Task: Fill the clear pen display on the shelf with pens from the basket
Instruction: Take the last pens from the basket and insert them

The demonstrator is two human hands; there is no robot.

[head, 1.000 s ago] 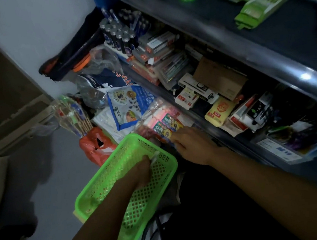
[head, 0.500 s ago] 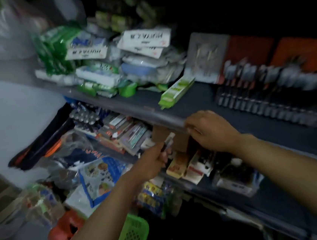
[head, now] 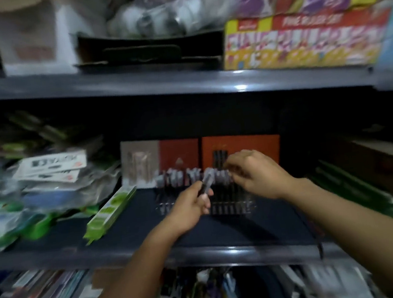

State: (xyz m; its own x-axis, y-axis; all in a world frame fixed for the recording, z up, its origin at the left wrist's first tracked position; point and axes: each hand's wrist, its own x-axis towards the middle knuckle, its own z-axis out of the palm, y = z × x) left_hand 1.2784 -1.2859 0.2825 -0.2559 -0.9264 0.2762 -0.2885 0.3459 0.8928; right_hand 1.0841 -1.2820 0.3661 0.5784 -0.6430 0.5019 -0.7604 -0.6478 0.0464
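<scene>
Both hands have risen from the basket to the display [head: 203,197] on the shelf [head: 126,232]. The left hand [head: 192,205] pinches a pen [head: 206,183] just before it, angled for a slot; the right hand [head: 254,174], fingers curled, touches the pens there, its grip blurred.

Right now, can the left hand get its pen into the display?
Probably yes. The left hand holds the pen right at the display, with nothing between them. The right hand rests over the display's right part; blur hides which slots are free.

Stationery shop: stocked shelves [head: 183,84]
</scene>
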